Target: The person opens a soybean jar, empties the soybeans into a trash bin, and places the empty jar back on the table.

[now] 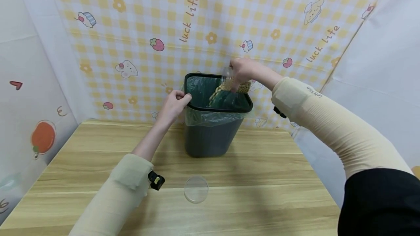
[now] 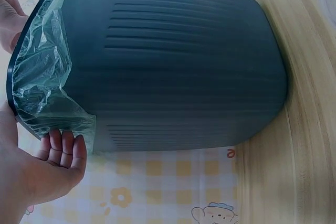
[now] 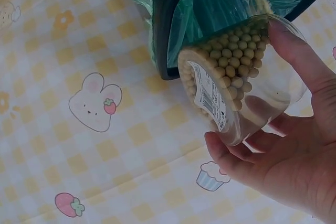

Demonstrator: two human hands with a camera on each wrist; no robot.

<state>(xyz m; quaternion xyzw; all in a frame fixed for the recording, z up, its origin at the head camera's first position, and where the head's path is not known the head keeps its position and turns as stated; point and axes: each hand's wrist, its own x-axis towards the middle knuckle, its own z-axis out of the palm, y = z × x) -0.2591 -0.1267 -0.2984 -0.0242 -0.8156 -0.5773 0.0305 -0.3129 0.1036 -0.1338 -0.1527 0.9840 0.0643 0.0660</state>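
A grey trash bin (image 1: 210, 137) stands at the back of the wooden table, lined with a thin translucent green bag (image 2: 44, 72) folded over its black rim. My left hand (image 1: 172, 105) grips the rim at its left side, thumb on top and fingers curled beneath, against the bag. Over the bin's right side, my right hand (image 1: 244, 71) holds a clear plastic jar (image 3: 269, 85) tipped over sideways. Pale yellow soybeans (image 3: 231, 56) fill part of the jar, and a stream of them falls from its mouth into the bin. A white barcode label (image 3: 209, 95) sticks to the jar's base.
A round clear lid (image 1: 196, 189) lies on the table (image 1: 262, 207) in front of the bin. Right behind the bin hangs a yellow checked cloth (image 1: 137, 46) with cartoon prints. White sheets (image 1: 377, 65) close off both sides.
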